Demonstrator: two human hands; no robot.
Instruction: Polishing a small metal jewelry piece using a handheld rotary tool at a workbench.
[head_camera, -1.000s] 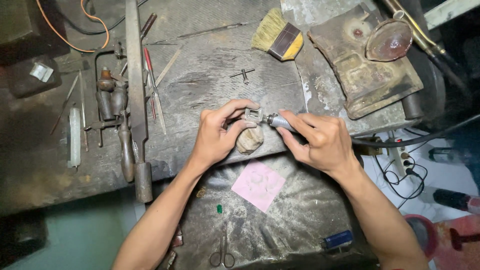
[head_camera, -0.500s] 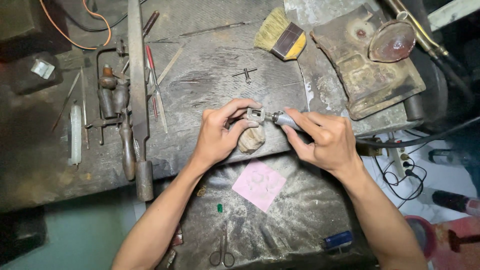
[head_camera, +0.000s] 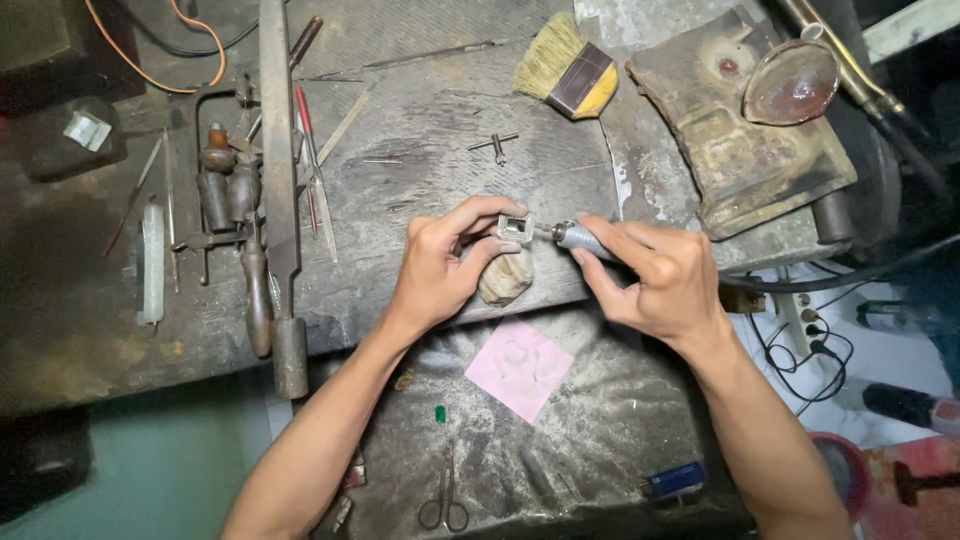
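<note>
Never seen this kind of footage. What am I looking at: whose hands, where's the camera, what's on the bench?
No machine here: a person works with bare hands, filmed by a head-worn camera looking down. The left hand pinches a small square metal piece over a wooden peg. The right hand holds a slim rotary tool against that piece. On the worn workbench lie a long file, a brush and hand tools; below, a pink paper and scissors.

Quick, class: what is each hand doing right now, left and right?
Left hand: closed, pinching a small square metal piece.
Right hand: closed around a rotary tool handpiece, tip at the piece.
</note>
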